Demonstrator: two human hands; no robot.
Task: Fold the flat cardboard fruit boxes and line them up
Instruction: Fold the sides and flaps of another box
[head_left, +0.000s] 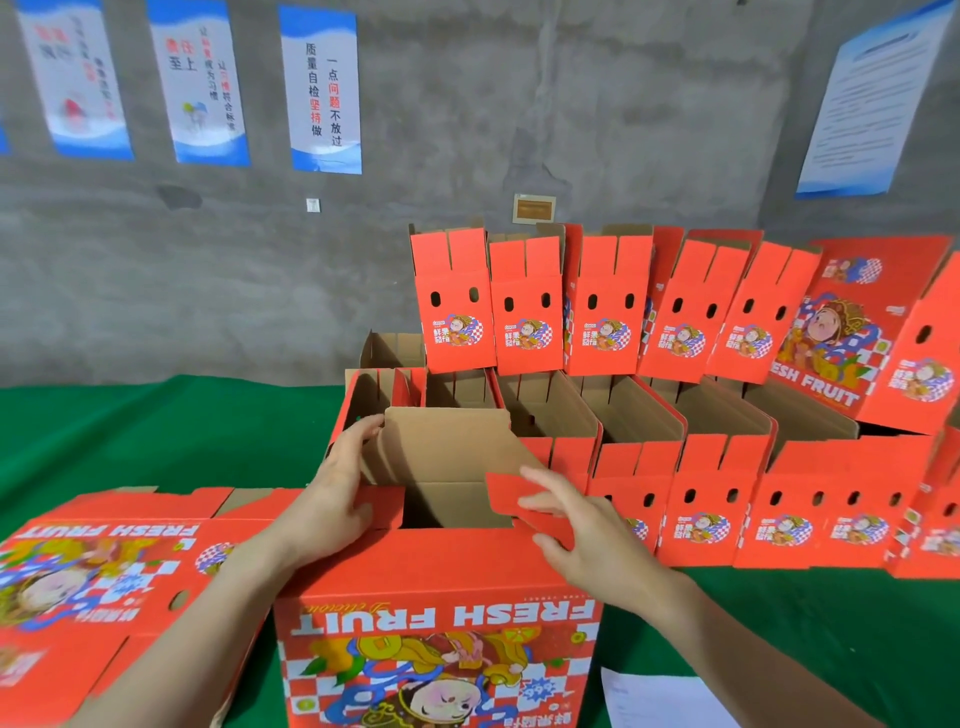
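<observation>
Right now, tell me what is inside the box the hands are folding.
Inside the box only bare brown cardboard shows: inner walls and a flap tilted inward. No fruit is visible. Its floor is hidden behind the near wall.

Table (156, 431), green cloth, one. On it we count: a stack of flat boxes (104, 587) left of our left hand (332, 499); one open box (441, 649) under both hands; folded boxes (727, 499) in rows beyond our right hand (576, 525); a white sheet (660, 699) beside the right forearm
</observation>
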